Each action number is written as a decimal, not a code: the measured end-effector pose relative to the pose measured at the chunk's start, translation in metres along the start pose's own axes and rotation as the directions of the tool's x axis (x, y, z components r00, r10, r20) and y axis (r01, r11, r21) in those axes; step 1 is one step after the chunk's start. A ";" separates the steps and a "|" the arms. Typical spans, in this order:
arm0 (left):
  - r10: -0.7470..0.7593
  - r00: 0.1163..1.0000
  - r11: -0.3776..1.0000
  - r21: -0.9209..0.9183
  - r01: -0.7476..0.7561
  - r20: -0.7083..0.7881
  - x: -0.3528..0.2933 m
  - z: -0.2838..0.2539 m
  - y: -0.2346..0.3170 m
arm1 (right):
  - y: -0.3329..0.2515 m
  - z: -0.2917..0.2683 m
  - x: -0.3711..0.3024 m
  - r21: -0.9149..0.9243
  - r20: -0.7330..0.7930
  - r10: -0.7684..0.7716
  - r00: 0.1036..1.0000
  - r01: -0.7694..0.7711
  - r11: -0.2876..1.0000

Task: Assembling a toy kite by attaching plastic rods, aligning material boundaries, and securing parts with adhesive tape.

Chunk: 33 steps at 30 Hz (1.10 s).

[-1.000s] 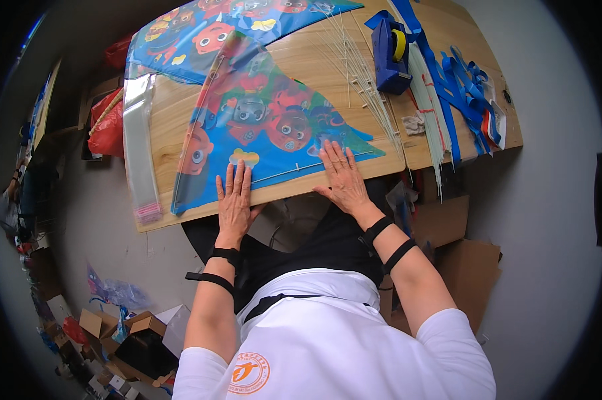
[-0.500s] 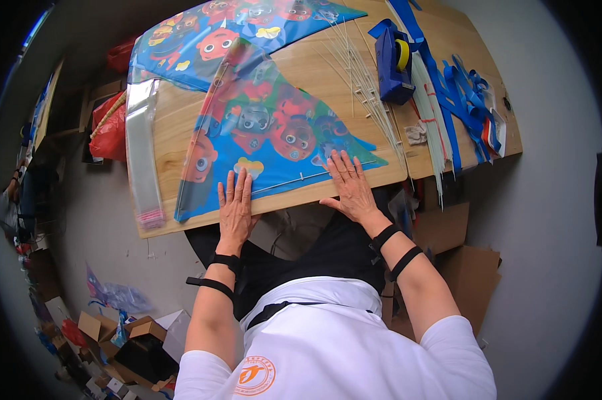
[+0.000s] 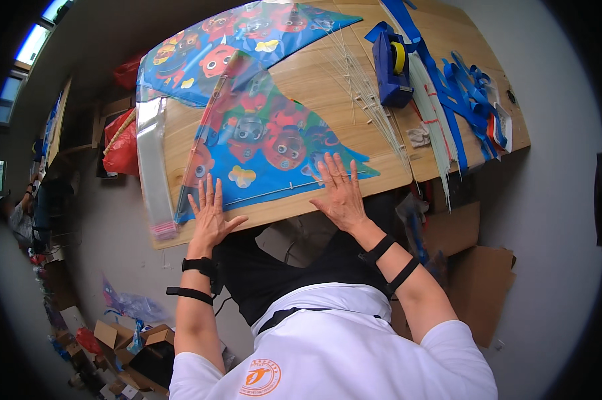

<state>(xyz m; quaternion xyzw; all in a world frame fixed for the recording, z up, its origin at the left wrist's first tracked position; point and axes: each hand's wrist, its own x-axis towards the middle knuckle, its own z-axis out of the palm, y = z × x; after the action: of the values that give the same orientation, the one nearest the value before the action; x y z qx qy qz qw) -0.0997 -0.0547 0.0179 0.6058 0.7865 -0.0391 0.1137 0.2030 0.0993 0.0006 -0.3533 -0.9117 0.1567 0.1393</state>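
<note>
A folded kite (image 3: 254, 137) with cartoon faces on blue lies flat on the wooden table in front of me. Its surface is glossy; whether a clear bag covers it I cannot tell. Along the near edge runs a thin white rod (image 3: 257, 195) with a small connector on it. My left hand (image 3: 211, 220) rests flat at the kite's near left, fingers spread and thumb out. At the near right edge, by the rod's right end, my right hand (image 3: 343, 197) lies palm down with its fingers stretched. Neither hand grips anything.
More printed kite sheets (image 3: 187, 63) lie at the far left, above clear plastic bags (image 3: 153, 160). To the right are loose thin rods (image 3: 364, 90), a blue tape dispenser (image 3: 393, 73), bundled rods (image 3: 434, 113) and blue ribbon (image 3: 474, 100). Cardboard boxes (image 3: 477, 287) stand below the table's right side.
My left hand has slid left along the kite's near edge, its thumb now spread out. My right hand stays near the right end. The view has shifted slightly.
</note>
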 end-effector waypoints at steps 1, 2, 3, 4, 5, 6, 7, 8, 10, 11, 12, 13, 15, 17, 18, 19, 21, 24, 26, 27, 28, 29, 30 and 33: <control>0.022 0.984 0.999 -0.023 -0.026 -0.176 0.000 0.005 -0.001 | 0.004 -0.012 0.004 -0.003 -0.128 -0.014 0.992 0.014 1.000; 0.002 0.986 0.997 -0.081 -0.015 -0.166 0.001 -0.001 0.016 | 0.009 -0.034 0.012 0.015 -0.326 0.021 0.945 -0.018 1.000; -0.010 0.978 0.989 -0.149 -0.022 -0.210 -0.001 0.003 0.033 | 0.023 -0.045 0.018 -0.010 -0.341 0.030 0.940 -0.036 0.999; 0.051 0.973 0.983 -0.162 -0.089 -0.225 -0.005 0.003 0.051 | 0.041 -0.059 0.026 0.297 -0.370 0.270 0.889 -0.162 0.941; 0.115 0.964 0.971 -0.180 -0.160 -0.240 -0.005 0.004 0.072 | 0.062 -0.075 0.033 0.576 -0.326 0.494 0.806 -0.245 0.780; 0.199 0.952 0.945 -0.210 -0.249 -0.234 -0.004 0.003 0.096 | 0.087 -0.086 0.044 0.633 -0.403 0.566 0.719 -0.228 0.740; 0.275 0.934 0.914 -0.238 -0.328 -0.228 -0.003 0.003 0.120 | 0.114 -0.097 0.057 0.690 -0.461 0.631 0.624 -0.195 0.697; 0.338 0.913 0.876 -0.279 -0.394 -0.228 0.004 0.006 0.140 | 0.139 -0.111 0.068 0.732 -0.370 0.699 0.612 -0.271 0.625; 0.449 0.866 0.810 -0.309 -0.498 -0.220 0.019 0.007 0.176 | 0.171 -0.131 0.085 0.763 -0.281 0.759 0.587 -0.343 0.548; 0.448 0.864 0.810 -0.306 -0.501 -0.228 0.032 0.002 0.188 | 0.177 -0.139 0.097 0.748 -0.163 0.771 0.616 -0.433 0.503; 0.502 0.837 0.778 -0.308 -0.547 -0.219 0.046 -0.003 0.200 | 0.181 -0.146 0.107 0.720 -0.040 0.775 0.630 -0.520 0.460; 0.557 0.804 0.742 -0.312 -0.594 -0.207 0.061 -0.008 0.213 | 0.187 -0.150 0.114 0.719 -0.046 0.774 0.631 -0.517 0.464; 0.555 0.797 0.755 -0.259 -0.602 -0.237 0.097 -0.022 0.234 | 0.193 -0.154 0.135 0.630 0.286 0.829 0.481 -0.746 0.215; 0.609 0.741 0.711 -0.218 -0.668 -0.284 0.136 -0.032 0.257 | 0.229 -0.141 0.137 0.709 0.284 0.782 0.554 -0.671 0.218; 0.604 0.745 0.717 -0.214 -0.663 -0.284 0.153 -0.035 0.265 | 0.232 -0.138 0.143 0.675 0.322 0.772 0.548 -0.704 0.218; 0.630 0.721 0.718 -0.138 -0.682 -0.289 0.170 -0.038 0.274 | 0.234 -0.136 0.147 0.640 0.359 0.765 0.534 -0.738 0.215; 0.644 0.708 0.726 -0.062 -0.685 -0.289 0.196 -0.047 0.285 | 0.223 -0.142 0.154 0.636 0.379 0.749 0.544 -0.741 0.216; 0.691 0.648 0.712 0.144 -0.688 -0.320 0.224 -0.050 0.309 | 0.222 -0.151 0.152 0.649 0.382 0.733 0.563 -0.728 0.221; 0.699 0.659 0.712 0.179 -0.679 -0.279 0.234 -0.049 0.318 | 0.235 -0.143 0.152 0.681 0.404 0.691 0.599 -0.702 0.210; 0.705 0.666 0.709 0.219 -0.670 -0.245 0.236 -0.048 0.321 | 0.242 -0.142 0.151 0.678 0.410 0.692 0.594 -0.706 0.205; 0.704 0.668 0.710 0.214 -0.671 -0.240 0.235 -0.049 0.323 | 0.242 -0.147 0.149 0.718 0.449 0.648 0.615 -0.680 0.147; 0.697 0.679 0.717 0.238 -0.655 -0.228 0.233 -0.049 0.323 | 0.241 -0.150 0.148 0.753 0.484 0.601 0.636 -0.653 0.086; 0.690 0.691 0.722 0.263 -0.640 -0.216 0.231 -0.049 0.324 | 0.240 -0.153 0.145 0.749 0.491 0.600 0.632 -0.657 0.080; 0.687 0.685 0.721 0.340 -0.603 -0.243 0.232 -0.042 0.316 | 0.217 -0.162 0.126 0.733 0.576 0.540 0.614 -0.680 -0.008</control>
<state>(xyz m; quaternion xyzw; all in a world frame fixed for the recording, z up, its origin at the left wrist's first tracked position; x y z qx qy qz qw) 0.1432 0.2561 0.0299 0.8505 0.5170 0.0211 -0.0944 0.3034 0.3684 0.0830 -0.5566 -0.4068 0.7040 0.1708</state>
